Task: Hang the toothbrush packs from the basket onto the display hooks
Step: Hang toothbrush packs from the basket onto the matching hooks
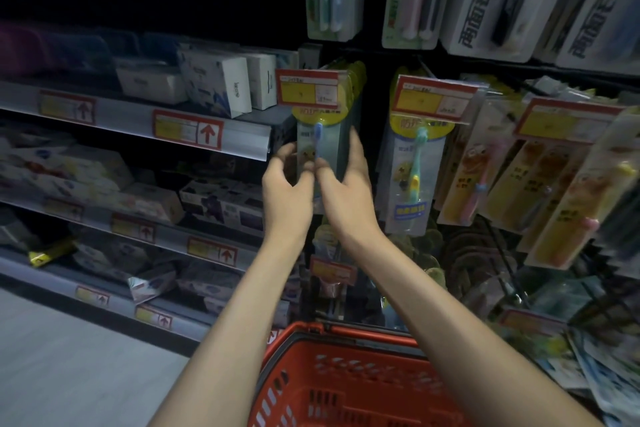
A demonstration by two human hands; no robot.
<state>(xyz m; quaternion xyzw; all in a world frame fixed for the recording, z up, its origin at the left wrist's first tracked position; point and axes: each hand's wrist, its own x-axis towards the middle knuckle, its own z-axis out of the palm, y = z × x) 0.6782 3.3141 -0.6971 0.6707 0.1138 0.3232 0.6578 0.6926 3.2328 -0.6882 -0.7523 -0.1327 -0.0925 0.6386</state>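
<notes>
A row of toothbrush packs (320,135) with yellow tops and a blue brush hangs on a display hook behind a red and yellow price tag (309,87). My left hand (287,184) pinches the front pack's left edge with curled fingers. My right hand (346,184) grips the stack from the right, thumb on the front, fingers up along the side. The hook itself is hidden by the packs and the tag. Below my forearms stands the red basket (346,340); no pack shows in the visible part of it.
To the right hang more toothbrush packs (415,170), with a green brush, and orange packs (540,184). Larger packs (491,0) hang above. Left are shelves with boxed goods (221,83). Loose packs (602,364) lie low on the right. Pale floor (69,374) lies bottom left.
</notes>
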